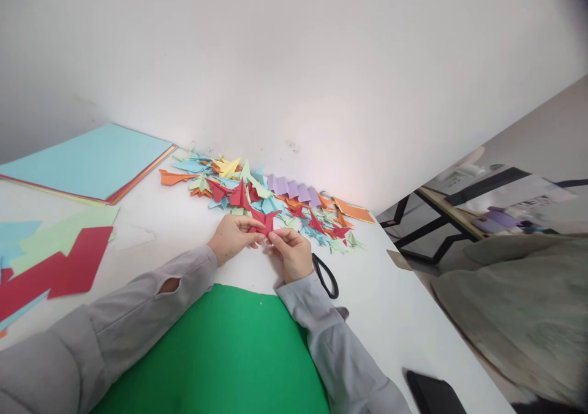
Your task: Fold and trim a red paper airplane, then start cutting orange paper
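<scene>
Between my two hands is a small folded red paper piece (pixel 263 220) with pointed corners. My left hand (pixel 232 237) pinches its left side between thumb and fingers. On the other side, my right hand (pixel 292 252) grips the lower right part, fingers closed together. Just behind them lies a heap of small folded paper pieces (pixel 220 187) in blue, orange, green, yellow and red, some shaped like little planes. A purple zigzag-folded strip (pixel 293 188) stands along the back of the heap.
Large coloured sheets (pixel 92 163) are stacked at the back left, with red, green and blue cut paper (pixel 78 261) in front. A black loop handle (pixel 327 276) lies beside my right wrist. A black phone-like object (pixel 434 394) is at the front right. Orange paper (pixel 353 210) sits by the wall.
</scene>
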{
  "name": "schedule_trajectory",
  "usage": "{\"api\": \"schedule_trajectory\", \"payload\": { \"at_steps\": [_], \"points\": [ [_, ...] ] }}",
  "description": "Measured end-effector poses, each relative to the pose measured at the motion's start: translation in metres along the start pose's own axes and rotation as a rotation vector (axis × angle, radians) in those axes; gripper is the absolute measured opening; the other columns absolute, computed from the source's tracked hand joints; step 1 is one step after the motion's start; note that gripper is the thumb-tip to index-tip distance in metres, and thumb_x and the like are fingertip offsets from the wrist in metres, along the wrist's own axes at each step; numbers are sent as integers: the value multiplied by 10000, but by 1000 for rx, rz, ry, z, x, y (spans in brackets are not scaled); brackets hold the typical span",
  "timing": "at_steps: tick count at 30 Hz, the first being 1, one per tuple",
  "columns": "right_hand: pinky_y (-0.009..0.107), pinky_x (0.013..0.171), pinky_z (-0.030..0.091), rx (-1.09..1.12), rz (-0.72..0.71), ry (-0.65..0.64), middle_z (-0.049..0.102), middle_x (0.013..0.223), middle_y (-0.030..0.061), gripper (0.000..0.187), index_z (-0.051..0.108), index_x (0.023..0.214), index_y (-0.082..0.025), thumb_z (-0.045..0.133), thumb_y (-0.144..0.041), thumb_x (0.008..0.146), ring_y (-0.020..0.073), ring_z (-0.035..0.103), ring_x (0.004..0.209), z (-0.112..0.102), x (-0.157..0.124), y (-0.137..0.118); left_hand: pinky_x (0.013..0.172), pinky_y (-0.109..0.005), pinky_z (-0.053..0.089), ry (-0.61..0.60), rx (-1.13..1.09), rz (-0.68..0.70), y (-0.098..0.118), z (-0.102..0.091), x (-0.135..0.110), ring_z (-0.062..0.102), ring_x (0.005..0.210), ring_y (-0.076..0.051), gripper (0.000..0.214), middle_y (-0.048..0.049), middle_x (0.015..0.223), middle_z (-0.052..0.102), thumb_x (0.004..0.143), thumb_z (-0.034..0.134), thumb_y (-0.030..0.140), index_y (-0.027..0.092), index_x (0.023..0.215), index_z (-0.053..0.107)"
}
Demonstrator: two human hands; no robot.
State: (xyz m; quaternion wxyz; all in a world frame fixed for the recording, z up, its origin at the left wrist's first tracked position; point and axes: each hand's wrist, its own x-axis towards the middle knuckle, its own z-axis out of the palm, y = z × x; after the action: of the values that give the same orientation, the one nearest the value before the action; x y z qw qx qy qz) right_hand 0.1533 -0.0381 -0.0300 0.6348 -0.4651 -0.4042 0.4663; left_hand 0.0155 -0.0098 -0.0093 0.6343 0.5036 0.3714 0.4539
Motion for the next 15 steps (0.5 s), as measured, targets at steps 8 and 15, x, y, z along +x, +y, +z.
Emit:
{"api": "schedule_trajectory", "payload": {
  "at_steps": [8,15],
  "points": [
    [188,388,457,13,3,-8,624,490,-20,247,625,603,-167,799,-320,520,97,558,453,0,0,0,512,-247,512,48,37,1,4,2,-1,569,474,-105,175,-14,522,636,476,787,169,119,580,656],
    [197,389,453,9,7,15,618,498,-21,231,619,608,-165,788,-301,531,99,551,452,0,0,2,471,-227,493,36,19,7,2,2,-1,565,453,-99,182,-11,504,630,498,777,175,116,595,634]
  ]
}}
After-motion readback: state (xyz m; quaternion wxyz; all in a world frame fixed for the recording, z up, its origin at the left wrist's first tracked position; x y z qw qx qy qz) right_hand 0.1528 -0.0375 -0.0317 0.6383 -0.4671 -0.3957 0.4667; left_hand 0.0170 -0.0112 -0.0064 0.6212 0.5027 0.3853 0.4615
